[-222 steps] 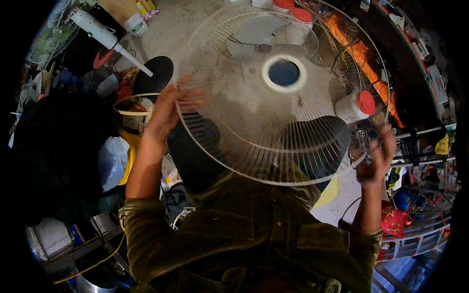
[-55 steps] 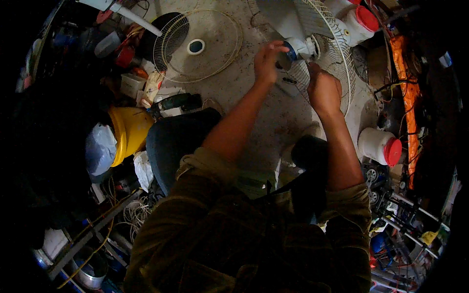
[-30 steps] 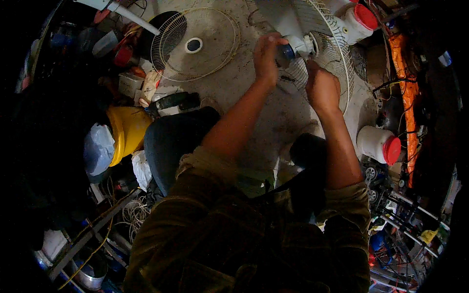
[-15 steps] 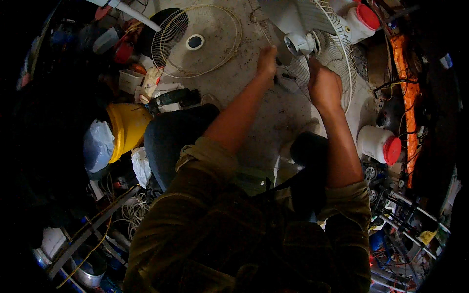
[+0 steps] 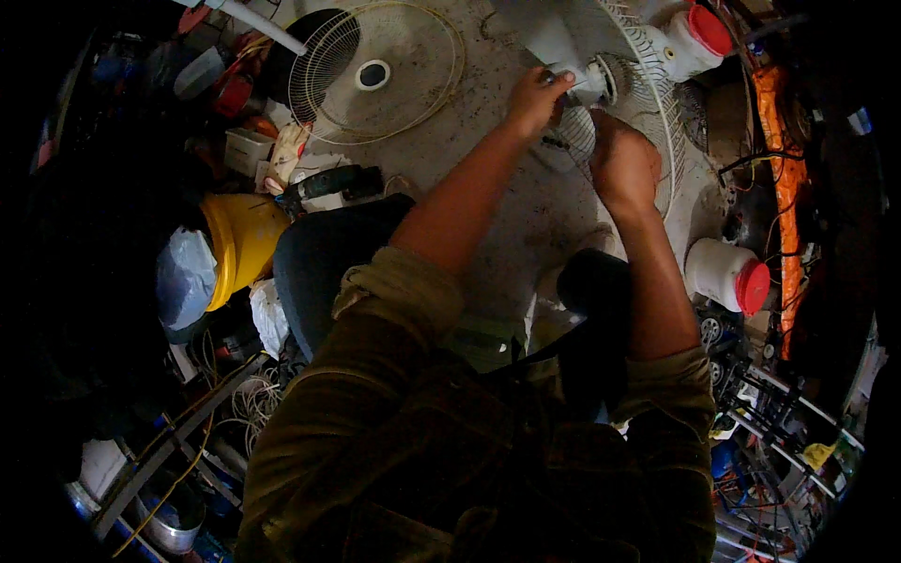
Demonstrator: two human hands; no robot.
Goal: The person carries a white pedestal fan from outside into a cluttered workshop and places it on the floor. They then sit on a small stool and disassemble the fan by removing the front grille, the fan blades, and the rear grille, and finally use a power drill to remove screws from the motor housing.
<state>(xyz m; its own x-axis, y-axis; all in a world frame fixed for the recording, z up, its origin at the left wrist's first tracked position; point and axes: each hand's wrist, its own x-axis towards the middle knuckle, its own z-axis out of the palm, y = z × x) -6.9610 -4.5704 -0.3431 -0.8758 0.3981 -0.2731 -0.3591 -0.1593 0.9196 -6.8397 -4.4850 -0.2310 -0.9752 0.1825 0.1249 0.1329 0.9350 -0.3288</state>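
Observation:
A pale electric fan lies tilted at the top, its blades and hub bared and its wire rear guard around them. My left hand is closed at the front of the hub, thumb and fingers over it, covering much of it. Close by on the right, my right hand makes a fist below the hub, in front of the guard. What it grips is hidden by the fingers. The detached round front guard, with a dark centre disc, rests on the floor to the left.
A yellow bucket with a plastic bag stands at my left, near a dark green power tool. White tubs with red lids and an orange-wrapped length line the right side. Coiled cable and clutter fill the lower left.
My left hand has moved right and up from the blade's edge to the front of the hub. My right hand stays nearly in place, lowered slightly.

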